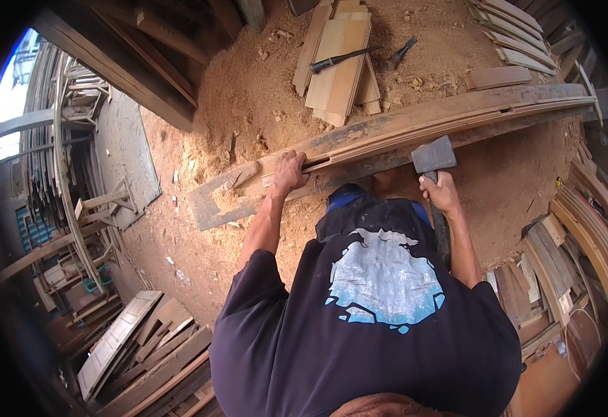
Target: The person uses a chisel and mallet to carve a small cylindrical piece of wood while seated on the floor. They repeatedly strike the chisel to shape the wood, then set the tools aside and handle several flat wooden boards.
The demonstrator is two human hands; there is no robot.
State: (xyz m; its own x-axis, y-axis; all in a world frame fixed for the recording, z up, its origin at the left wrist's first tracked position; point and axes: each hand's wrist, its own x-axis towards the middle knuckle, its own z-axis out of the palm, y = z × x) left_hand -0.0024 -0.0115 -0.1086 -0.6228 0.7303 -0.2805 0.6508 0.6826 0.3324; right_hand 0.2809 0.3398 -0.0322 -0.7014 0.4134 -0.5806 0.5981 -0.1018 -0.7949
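Observation:
A long grooved wooden strip [415,135] lies along a thick plank bench [215,200] in front of me. My left hand [289,174] grips the strip near its left end, fingers curled over the wood beside a dark slot. Closed around a mallet [434,154], my right hand [441,193] holds it just below its grey block head. The mallet's dark handle runs down toward my body. The head is close to the strip's near edge; whether it touches cannot be told.
Beyond the bench, light boards [337,66] lie on sawdust with a slim dark tool [346,59] across them. Another dark tool [403,52] lies beside them. Several stacked slats [516,35] are at far right. Scrap wood [158,354] piles up at near left, timber [547,264] at right.

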